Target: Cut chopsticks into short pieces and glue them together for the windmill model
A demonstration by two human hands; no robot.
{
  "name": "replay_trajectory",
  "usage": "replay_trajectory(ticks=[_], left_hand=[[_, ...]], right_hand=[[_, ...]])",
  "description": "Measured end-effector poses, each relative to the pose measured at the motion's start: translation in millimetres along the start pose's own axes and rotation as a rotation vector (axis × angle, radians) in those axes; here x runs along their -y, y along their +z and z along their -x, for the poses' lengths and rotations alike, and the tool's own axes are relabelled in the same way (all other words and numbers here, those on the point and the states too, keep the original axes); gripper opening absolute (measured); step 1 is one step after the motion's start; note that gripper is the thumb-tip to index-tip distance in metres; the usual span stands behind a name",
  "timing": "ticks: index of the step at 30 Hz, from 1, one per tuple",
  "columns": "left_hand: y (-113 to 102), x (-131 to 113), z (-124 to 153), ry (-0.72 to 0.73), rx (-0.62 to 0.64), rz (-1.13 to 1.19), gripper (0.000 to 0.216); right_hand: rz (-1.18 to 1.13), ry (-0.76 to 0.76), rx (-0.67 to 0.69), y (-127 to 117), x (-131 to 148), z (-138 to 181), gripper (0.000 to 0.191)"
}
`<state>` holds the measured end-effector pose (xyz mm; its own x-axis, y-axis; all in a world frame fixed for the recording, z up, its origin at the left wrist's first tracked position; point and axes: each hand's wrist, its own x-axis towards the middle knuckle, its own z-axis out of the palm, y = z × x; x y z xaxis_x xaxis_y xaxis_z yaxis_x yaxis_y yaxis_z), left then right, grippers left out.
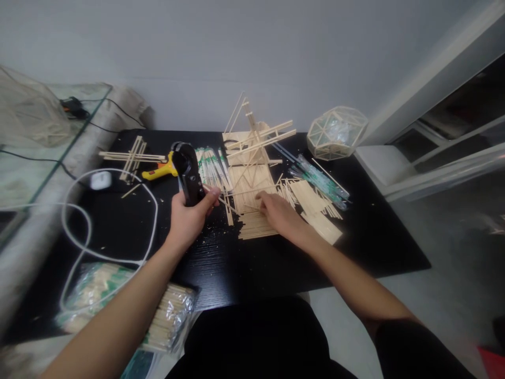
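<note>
My left hand [188, 218] is closed around an upright black tool [188, 171] with a rounded head; its exact kind is unclear. A thin wooden stick [223, 199] slants away from that hand's thumb tip. My right hand [278, 211] has its fingers curled together over a layer of sticks [256, 226] laid side by side; what they pinch, if anything, is hidden. Just beyond stands a model built of wooden sticks [252, 142], with a flat base and slanting beams. Behind the black tool, a yellow handle with an orange part [160, 171] shows, partly covered.
Crossed stick bundles [133, 157] and a white case [100, 180] lie left, beside a looped white cable [155, 216]. Bagged sticks [169, 316] rest at the front left. Right are loose flat stick panels [311, 197], plastic wrappers [323, 184] and a many-sided stick frame [337, 132].
</note>
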<state>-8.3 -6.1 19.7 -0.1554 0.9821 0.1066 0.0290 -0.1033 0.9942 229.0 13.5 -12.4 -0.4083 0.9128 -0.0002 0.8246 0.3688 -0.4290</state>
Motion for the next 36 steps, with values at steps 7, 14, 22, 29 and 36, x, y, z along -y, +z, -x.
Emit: replay_trajectory(ticks=[7, 14, 22, 29, 36], left_hand=[[-4.7, -7.0, 0.7, 0.101, 0.061, -0.137, 0.031], [2.2, -48.3, 19.8, 0.293, 0.315, -0.503, 0.024], [27.4, -61.4, 38.8, 0.650, 0.516, -0.658, 0.015], [34.9, -51.7, 47.0, 0.797, 0.521, -0.588, 0.035], [25.7, -30.4, 54.3, 0.622, 0.441, -0.495, 0.032]], right_hand=[[-0.187, -0.052, -0.151, -25.4, 12.6, 22.5, 0.025], [-0.608, -0.115, -0.136, -36.7, 41.3, 67.9, 0.009], [-0.631, -0.159, -0.269, 2.6, 32.2, 82.0, 0.006], [-0.551, -0.184, -0.263, 10.0, 23.4, 86.1, 0.026], [-0.589, -0.276, -0.386, 20.8, 22.8, 80.7, 0.010]])
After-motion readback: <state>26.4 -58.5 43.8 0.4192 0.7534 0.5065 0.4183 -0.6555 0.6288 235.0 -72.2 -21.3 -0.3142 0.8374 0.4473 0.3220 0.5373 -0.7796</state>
